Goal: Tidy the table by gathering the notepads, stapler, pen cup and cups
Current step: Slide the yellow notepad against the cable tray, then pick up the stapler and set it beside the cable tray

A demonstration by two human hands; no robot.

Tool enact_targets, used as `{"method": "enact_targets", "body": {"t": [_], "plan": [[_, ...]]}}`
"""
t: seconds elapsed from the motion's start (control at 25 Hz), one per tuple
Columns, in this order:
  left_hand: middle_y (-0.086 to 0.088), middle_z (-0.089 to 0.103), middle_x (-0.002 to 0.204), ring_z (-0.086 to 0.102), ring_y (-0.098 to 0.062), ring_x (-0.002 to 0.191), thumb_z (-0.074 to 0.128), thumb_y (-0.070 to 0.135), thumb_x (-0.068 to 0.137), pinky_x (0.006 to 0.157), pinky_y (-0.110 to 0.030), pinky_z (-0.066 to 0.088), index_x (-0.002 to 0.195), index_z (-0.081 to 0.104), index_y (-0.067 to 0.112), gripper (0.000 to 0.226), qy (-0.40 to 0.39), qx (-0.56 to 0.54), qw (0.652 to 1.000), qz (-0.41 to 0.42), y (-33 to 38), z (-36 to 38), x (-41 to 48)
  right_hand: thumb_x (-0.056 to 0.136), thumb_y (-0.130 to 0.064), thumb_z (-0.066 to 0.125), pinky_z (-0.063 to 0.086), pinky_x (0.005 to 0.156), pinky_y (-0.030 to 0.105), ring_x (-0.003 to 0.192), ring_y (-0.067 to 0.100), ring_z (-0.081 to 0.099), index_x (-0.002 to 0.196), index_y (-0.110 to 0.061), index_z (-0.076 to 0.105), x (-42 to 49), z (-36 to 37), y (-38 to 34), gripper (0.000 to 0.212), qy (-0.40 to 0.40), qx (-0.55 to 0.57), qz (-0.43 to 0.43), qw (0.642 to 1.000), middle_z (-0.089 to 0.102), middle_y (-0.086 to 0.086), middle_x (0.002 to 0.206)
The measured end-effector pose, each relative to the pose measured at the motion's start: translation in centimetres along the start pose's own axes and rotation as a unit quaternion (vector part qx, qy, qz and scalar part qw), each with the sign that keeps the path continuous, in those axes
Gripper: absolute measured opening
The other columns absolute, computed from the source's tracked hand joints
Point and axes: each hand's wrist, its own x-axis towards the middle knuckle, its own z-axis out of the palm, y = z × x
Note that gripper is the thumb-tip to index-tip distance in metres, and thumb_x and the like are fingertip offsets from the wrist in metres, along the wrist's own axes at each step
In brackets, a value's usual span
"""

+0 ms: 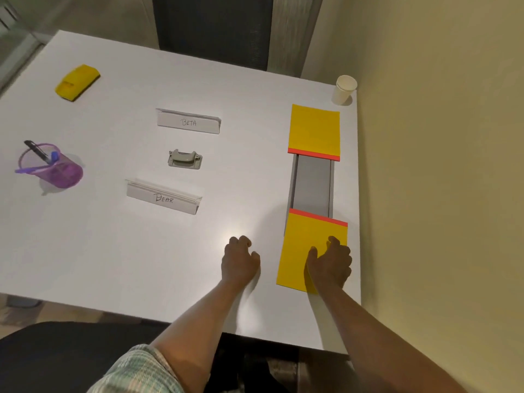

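Note:
Two yellow notepads with red binding strips lie along the table's right side: a near notepad (303, 245) and a far notepad (314, 129). My right hand (330, 263) rests on the near notepad's lower right part, thumb flat on it and fingers curled at its right edge. My left hand (240, 260) lies on the bare table just left of that pad, fingers curled, holding nothing. A white paper cup (344, 90) stands at the far right corner. The purple mesh pen cup (54, 168) with pens sits far left. Beyond it lies a yellow stapler (77, 82).
Two folded name cards, "BETA" (188, 121) and "BEAR" (164, 197), stand mid-table with a small grey metal desk tool (185, 159) between them. A grey recessed panel (312, 182) sits between the notepads. A wall runs close along the table's right edge (357, 194). A dark chair (212, 29) stands beyond.

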Motion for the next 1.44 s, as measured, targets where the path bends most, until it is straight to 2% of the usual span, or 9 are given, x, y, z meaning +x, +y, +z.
{"method": "enact_targets", "body": {"t": [0.28,0.48,0.56,0.64,0.8,1.12,1.24,1.32,1.44], "plan": [[-0.009,0.050,0.112,0.051,-0.032,0.104,0.058,0.026,0.085,0.082,-0.038,0.046,0.114,0.058,0.010,0.033,0.102,0.097,0.989,-0.037,-8.3,-6.7,1.0,0.090,-0.031,0.068,0.046,0.095,0.041,0.120,0.031,0.054,0.129,-0.015,0.060,-1.9,4.2,-7.6,0.042,-0.033,0.024,-0.180,0.983,0.059,0.011,0.126],[-0.013,0.049,0.108,0.050,-0.033,0.099,0.032,0.048,0.077,0.077,-0.039,0.040,0.106,0.055,0.005,0.057,0.192,0.148,0.968,-0.068,-13.1,-9.1,2.2,0.091,-0.024,0.066,0.044,0.092,0.033,0.120,0.022,0.054,0.127,-0.019,0.060,-2.9,7.4,-13.6,0.037,-0.104,0.072,-0.260,0.957,0.056,0.005,0.128],[-0.017,0.050,0.121,0.049,-0.037,0.111,0.037,0.050,0.081,0.086,-0.044,0.040,0.118,0.053,0.003,0.062,0.216,0.163,0.961,-0.057,-14.5,-9.1,3.1,0.091,-0.024,0.064,0.039,0.084,0.027,0.120,0.016,0.053,0.127,-0.021,0.058,-2.9,8.8,-15.9,0.036,-0.129,0.078,-0.278,0.949,0.054,0.001,0.128],[-0.026,0.043,0.143,0.042,-0.044,0.130,0.047,0.048,0.089,0.103,-0.053,0.036,0.139,0.046,0.002,0.068,0.213,0.187,0.958,-0.052,-15.4,-8.6,4.2,0.091,-0.024,0.062,0.035,0.082,0.025,0.120,0.013,0.053,0.128,-0.023,0.056,-2.7,10.3,-18.4,0.038,-0.146,0.080,-0.292,0.942,0.052,-0.001,0.130],[-0.030,0.021,0.161,0.021,-0.046,0.148,0.035,0.051,0.097,0.118,-0.060,0.018,0.158,0.024,0.010,0.073,0.210,0.187,0.958,-0.054,-16.1,-7.4,5.7,0.092,-0.026,0.061,0.039,0.089,0.029,0.125,0.018,0.052,0.137,-0.023,0.048,-1.2,13.1,-23.2,0.047,-0.158,0.075,-0.314,0.933,0.050,0.001,0.134],[-0.023,0.007,0.166,0.010,-0.041,0.153,0.024,0.055,0.097,0.122,-0.060,0.012,0.161,0.013,0.016,0.076,0.250,0.187,0.949,-0.041,-17.6,-6.1,6.9,0.092,-0.031,0.057,0.042,0.100,0.045,0.128,0.031,0.044,0.151,-0.032,0.031,1.9,17.7,-31.7,0.065,-0.097,0.002,-0.336,0.937,0.040,0.007,0.145],[-0.023,0.005,0.166,0.009,-0.040,0.154,0.024,0.055,0.096,0.122,-0.059,0.011,0.161,0.014,0.016,0.076,0.259,0.192,0.946,-0.043,-17.5,-6.1,7.0,0.094,-0.029,0.054,0.043,0.094,0.043,0.124,0.034,0.044,0.144,-0.030,0.043,2.5,18.6,-33.7,0.051,-0.085,-0.035,-0.365,0.926,0.041,0.009,0.144],[-0.023,0.005,0.166,0.009,-0.040,0.154,0.026,0.055,0.096,0.122,-0.059,0.011,0.161,0.014,0.015,0.077,0.259,0.195,0.945,-0.045,-17.5,-6.1,6.9,0.094,-0.026,0.056,0.044,0.084,0.041,0.118,0.035,0.047,0.132,-0.022,0.053,3.0,18.7,-34.3,0.038,-0.078,-0.028,-0.376,0.923,0.048,0.011,0.133],[-0.023,0.006,0.166,0.010,-0.041,0.154,0.027,0.055,0.096,0.122,-0.060,0.012,0.161,0.015,0.016,0.077,0.259,0.200,0.944,-0.044,-17.5,-6.2,6.9,0.094,-0.025,0.054,0.040,0.077,0.036,0.113,0.034,0.048,0.118,-0.018,0.056,3.5,18.7,-34.4,0.026,-0.080,-0.006,-0.368,0.926,0.054,0.010,0.121]]}}
